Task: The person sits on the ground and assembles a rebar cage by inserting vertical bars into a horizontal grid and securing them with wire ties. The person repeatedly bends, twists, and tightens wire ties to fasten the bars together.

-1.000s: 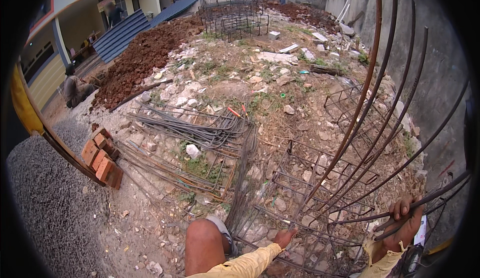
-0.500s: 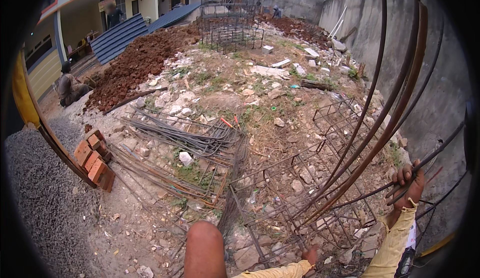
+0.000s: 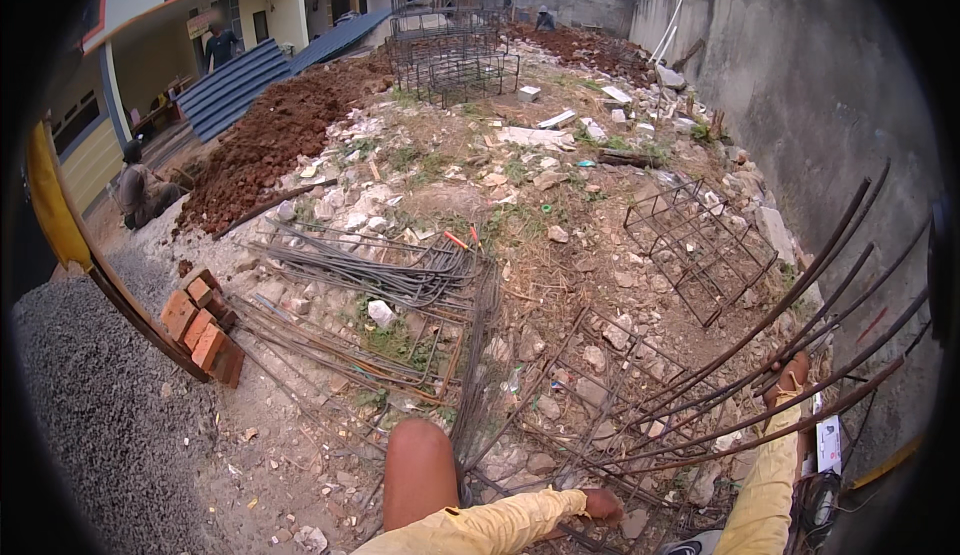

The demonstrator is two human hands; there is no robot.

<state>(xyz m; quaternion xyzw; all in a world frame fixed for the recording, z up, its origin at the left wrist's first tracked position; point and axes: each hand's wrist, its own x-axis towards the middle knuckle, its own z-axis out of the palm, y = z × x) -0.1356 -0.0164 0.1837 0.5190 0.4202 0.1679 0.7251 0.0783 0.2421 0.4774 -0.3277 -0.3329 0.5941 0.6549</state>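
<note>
Several long curved steel bars (image 3: pixel 862 393) fan out from low in the middle toward the wall on the right. My right hand (image 3: pixel 790 377), in a yellow sleeve, is among these bars with its fingers closed round one; part of the grip is hidden. Low in the middle, my left hand (image 3: pixel 603 505) looks closed beside the near end of the bars, and whatever it holds does not show. Under the bars, a rebar cage lies on the rubble. Another squared rebar cage (image 3: pixel 688 245) lies farther off.
Bundled bent rods (image 3: pixel 400 273) with orange-handled pliers (image 3: pixel 457 241) lie left of centre. Bricks (image 3: pixel 203 327) stand beside a grey gravel heap (image 3: pixel 95 385). A concrete wall (image 3: pixel 790 105) runs along the right. Stacked cages (image 3: pixel 450 50), red soil (image 3: pixel 270 125) and a crouching person (image 3: pixel 145 190) are farther away.
The long bars have swung down and to the right, from nearly upright to leaning low. My right hand has moved lower and slightly left; my left forearm reaches farther into view.
</note>
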